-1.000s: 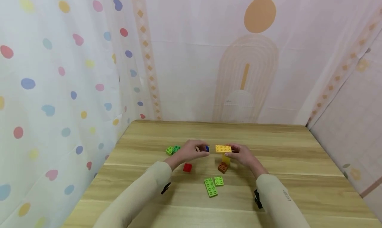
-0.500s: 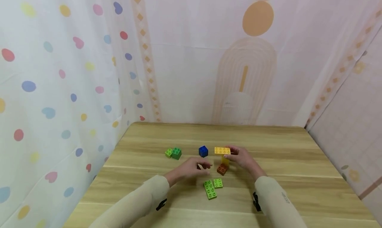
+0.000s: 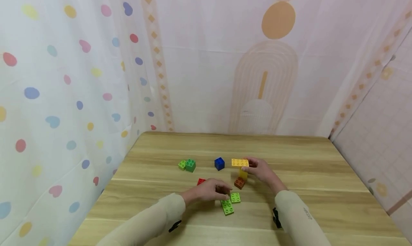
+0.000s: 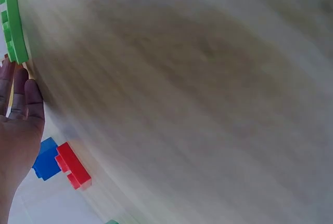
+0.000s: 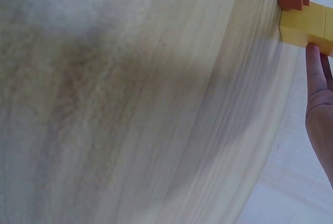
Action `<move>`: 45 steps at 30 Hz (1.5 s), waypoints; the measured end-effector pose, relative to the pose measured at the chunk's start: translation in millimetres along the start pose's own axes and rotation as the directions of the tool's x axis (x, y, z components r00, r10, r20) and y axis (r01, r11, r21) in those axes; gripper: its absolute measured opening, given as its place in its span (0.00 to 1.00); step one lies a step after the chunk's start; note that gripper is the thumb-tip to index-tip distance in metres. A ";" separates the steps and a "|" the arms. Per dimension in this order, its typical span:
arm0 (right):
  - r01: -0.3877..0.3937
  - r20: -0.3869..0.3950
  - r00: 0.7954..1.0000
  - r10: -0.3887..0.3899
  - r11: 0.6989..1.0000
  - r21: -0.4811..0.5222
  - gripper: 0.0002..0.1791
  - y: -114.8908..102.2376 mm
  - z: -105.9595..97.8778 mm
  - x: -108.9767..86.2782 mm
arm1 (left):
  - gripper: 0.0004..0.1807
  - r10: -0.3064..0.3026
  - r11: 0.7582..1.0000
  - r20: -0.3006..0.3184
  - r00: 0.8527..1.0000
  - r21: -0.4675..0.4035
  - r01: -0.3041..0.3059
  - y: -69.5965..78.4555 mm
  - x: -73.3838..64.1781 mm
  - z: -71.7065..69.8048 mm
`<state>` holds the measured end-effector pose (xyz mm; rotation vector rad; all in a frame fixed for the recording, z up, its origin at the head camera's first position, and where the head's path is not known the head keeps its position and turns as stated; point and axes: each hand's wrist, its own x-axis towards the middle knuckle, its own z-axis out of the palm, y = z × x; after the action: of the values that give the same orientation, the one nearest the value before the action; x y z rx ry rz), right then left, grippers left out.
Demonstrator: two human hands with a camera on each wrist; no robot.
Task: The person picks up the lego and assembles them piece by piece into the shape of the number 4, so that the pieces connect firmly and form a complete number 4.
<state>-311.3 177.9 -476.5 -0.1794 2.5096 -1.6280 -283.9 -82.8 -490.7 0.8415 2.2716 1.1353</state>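
My left hand (image 3: 212, 190) is over the far end of a long lime-green brick (image 3: 228, 207), thumb and fingers apart. In the left wrist view its fingertips are close to that brick (image 4: 15, 24); whether they touch is unclear. A small lime-green square brick (image 3: 235, 197) lies just right of it. With thumb and fingers my right hand (image 3: 261, 170) holds a yellow stack (image 3: 243, 173) on the table, topped by a long orange-yellow brick (image 3: 239, 162) that juts out leftward. A brown brick (image 3: 239, 182) sits close in front of the stack.
Behind the left hand lies a red brick (image 3: 201, 181), partly hidden. A blue brick (image 3: 219, 163) stands left of the yellow stack. Farther left are a dark green brick (image 3: 190, 165) and a small lime-green brick (image 3: 182, 165). Patterned curtains surround the wooden table (image 3: 154, 146).
My left hand has left the blue brick and come forward, past the red brick, to the long lime-green brick. The right hand stays at the yellow stack.
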 end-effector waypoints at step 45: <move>-0.006 0.010 1.000 0.006 1.000 0.001 0.29 -1.1 1.4 -4.5 | 0.17 0.046 0.976 0.054 0.997 0.210 -0.056 -7.8 -14.5 -2.3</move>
<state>-306.7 176.9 -475.8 -0.1786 2.5000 -1.6218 -277.6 -97.8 -494.0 1.0029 2.3714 0.8932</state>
